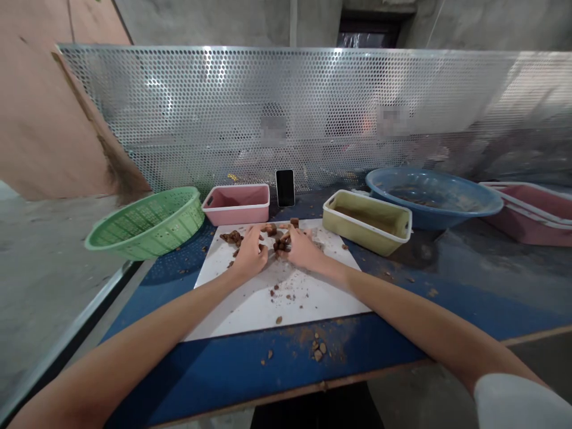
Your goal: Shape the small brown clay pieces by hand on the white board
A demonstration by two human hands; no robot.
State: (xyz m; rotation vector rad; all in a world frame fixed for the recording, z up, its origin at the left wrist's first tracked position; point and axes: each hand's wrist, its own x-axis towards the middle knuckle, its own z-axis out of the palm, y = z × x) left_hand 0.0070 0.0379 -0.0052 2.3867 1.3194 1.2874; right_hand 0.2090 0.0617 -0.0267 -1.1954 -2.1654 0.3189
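A white board [223, 310] lies on the blue table with brown, clay-like lumps on it. My left hand [250, 253] rests at its left part, fingers curved and thumb apart, with no piece visible between them. Beside its fingers is a pile of dark brown lumps [232, 237]. My right hand [302, 249] has its thumb and fingers closed around a dark brown lump [281, 243]. Another brown chunk [271, 230] lies between the two hands, and a small block-like piece [294, 222] sits at the board's far edge. Crumbs [288, 296] are scattered nearer to me.
Behind the board stand a green basket [147, 223], a pink bin [236, 214], a phone [285, 188], a yellow-green bin [361, 229], a blue basin [435, 196] and pink containers [531, 220]. A perforated metal screen [201, 113] rises behind. Stones [319, 350] lie near the front edge.
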